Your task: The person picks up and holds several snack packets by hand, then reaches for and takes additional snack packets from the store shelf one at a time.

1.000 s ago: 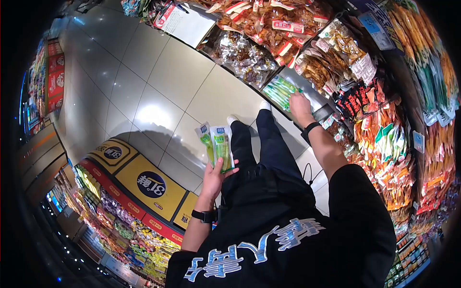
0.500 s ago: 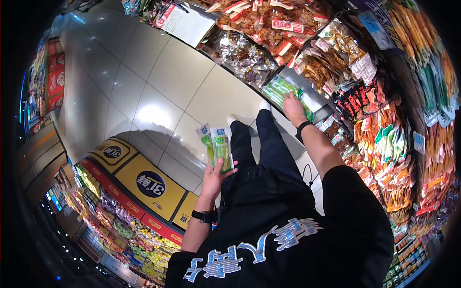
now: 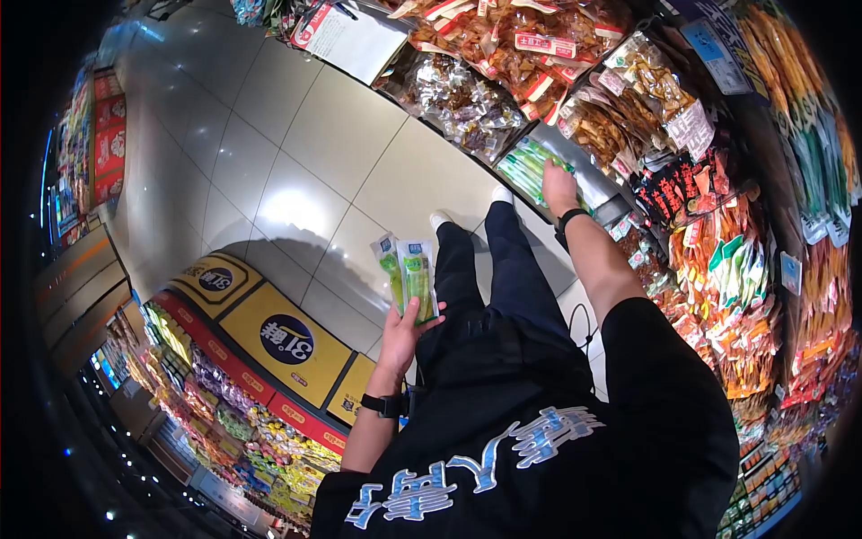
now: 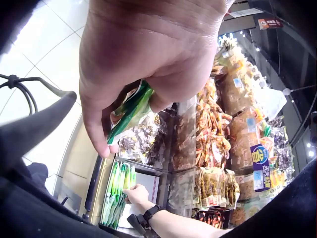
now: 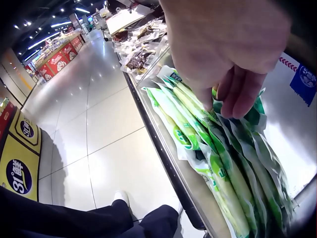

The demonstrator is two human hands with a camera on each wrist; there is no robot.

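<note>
The left hand (image 3: 401,337) is nearest the body, its grip closed on two green packets (image 3: 409,274). They stand fanned from the palm toward 12 o'clock, with the thumb across their lower ends. At about 1 o'clock from it, further out, the right hand (image 5: 228,49) reaches down onto a pile of green packets (image 5: 218,153). Its bent fingertips touch the top of the pile. The thumb is hidden, so I cannot tell whether this grip has closed on a packet. The pile lies in a metal tray (image 5: 292,124) on the shelf edge. Beyond, at 12 to 2 o'clock, snack bags (image 3: 503,45) crowd the shelves. The tiled floor (image 3: 305,153) stretches away at 11 o'clock, and a yellow display (image 3: 283,337) stands at 9 o'clock.
</note>
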